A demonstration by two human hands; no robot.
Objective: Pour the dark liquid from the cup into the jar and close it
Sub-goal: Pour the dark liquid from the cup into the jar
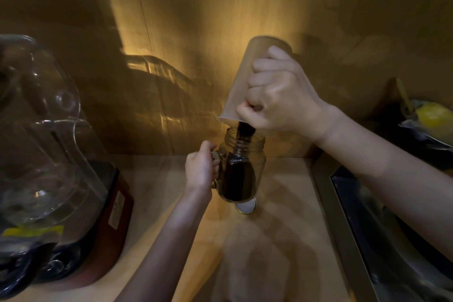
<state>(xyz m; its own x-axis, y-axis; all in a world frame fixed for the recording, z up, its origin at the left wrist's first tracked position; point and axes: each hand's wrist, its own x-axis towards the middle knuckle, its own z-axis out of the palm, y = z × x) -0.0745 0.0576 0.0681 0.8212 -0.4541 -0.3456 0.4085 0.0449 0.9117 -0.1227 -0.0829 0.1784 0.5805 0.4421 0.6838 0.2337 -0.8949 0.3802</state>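
Note:
A glass jar (245, 167) with a side handle stands on the wooden counter, roughly half full of dark liquid. My left hand (202, 169) grips its handle. Above it my right hand (279, 95) holds a tan cup (241, 81) tipped steeply, rim down over the jar's mouth. A dark stream (244, 135) runs from the cup's rim into the jar. The jar's round lid (245, 207), gold-rimmed with a white inside, lies flat on the counter just in front of the jar.
A blender (49, 154) with a clear cover and a red-brown base stands at the left. A metal sink (392, 228) runs along the right, its rim close to the jar. A dish holding something yellow (431, 115) sits at the far right. A wooden wall backs the counter.

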